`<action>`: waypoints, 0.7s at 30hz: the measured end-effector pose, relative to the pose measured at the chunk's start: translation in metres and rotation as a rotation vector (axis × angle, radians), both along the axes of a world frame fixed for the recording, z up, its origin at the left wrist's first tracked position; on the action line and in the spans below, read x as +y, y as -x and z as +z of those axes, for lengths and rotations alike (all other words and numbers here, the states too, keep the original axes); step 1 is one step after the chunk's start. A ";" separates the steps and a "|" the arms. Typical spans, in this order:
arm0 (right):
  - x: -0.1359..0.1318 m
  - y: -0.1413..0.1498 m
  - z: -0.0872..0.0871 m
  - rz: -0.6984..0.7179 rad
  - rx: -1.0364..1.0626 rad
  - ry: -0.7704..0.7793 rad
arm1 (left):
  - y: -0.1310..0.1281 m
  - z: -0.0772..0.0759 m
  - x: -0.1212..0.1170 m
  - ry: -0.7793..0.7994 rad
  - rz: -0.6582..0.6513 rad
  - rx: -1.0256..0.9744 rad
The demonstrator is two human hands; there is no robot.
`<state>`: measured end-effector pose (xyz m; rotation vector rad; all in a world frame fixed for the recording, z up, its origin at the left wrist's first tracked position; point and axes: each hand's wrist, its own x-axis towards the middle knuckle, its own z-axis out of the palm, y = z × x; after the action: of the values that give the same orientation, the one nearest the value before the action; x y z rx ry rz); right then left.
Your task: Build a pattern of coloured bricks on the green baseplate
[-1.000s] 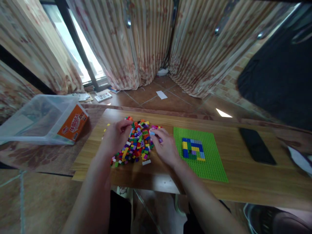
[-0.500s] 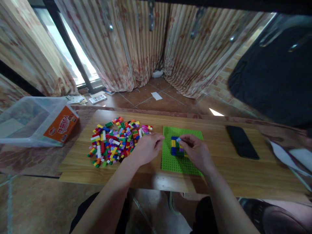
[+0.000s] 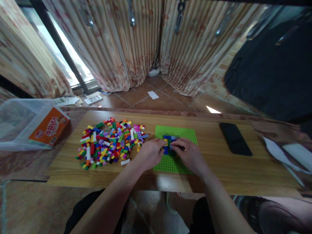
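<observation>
A green studded baseplate (image 3: 168, 166) lies on the wooden table, carrying a low build of blue, yellow and other toy bricks (image 3: 166, 151). My left hand (image 3: 150, 153) reaches over the plate's left part, fingers curled, with its fingertips at the build's left side. Whether anything is pinched there is hidden. From the right, my right hand (image 3: 189, 155) comes over the build. Its thumb and forefinger close on a small light blue brick (image 3: 172, 147), low over the build; I cannot tell if the brick touches it. The right hand covers part of the build.
Loose bricks (image 3: 104, 146) of many colours lie heaped on the table's left. A clear plastic box (image 3: 18, 143) with an orange label stands beyond the left end. On the right are a black phone (image 3: 235, 139) and white papers (image 3: 280, 151).
My left hand has moved right, from the plate's left edge to the build. My right hand has shifted slightly toward the near left with the light blue brick. The whole view has shifted a little.
</observation>
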<state>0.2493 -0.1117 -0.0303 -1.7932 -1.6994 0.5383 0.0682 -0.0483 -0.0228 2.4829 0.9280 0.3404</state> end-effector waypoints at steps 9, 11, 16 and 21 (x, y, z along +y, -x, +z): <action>0.000 0.002 -0.002 0.027 -0.074 -0.077 | 0.001 -0.002 -0.002 -0.001 0.008 0.001; 0.000 0.001 -0.001 0.047 -0.074 -0.069 | 0.001 -0.002 -0.003 0.001 0.003 -0.005; -0.001 -0.003 -0.001 0.109 -0.112 -0.070 | 0.002 -0.001 -0.004 0.006 -0.003 -0.010; -0.002 -0.007 -0.003 0.155 -0.117 -0.087 | 0.002 -0.001 -0.004 -0.001 -0.005 -0.018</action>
<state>0.2563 -0.1142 -0.0337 -1.6689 -1.9231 0.4246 0.0664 -0.0523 -0.0239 2.4782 0.9146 0.3616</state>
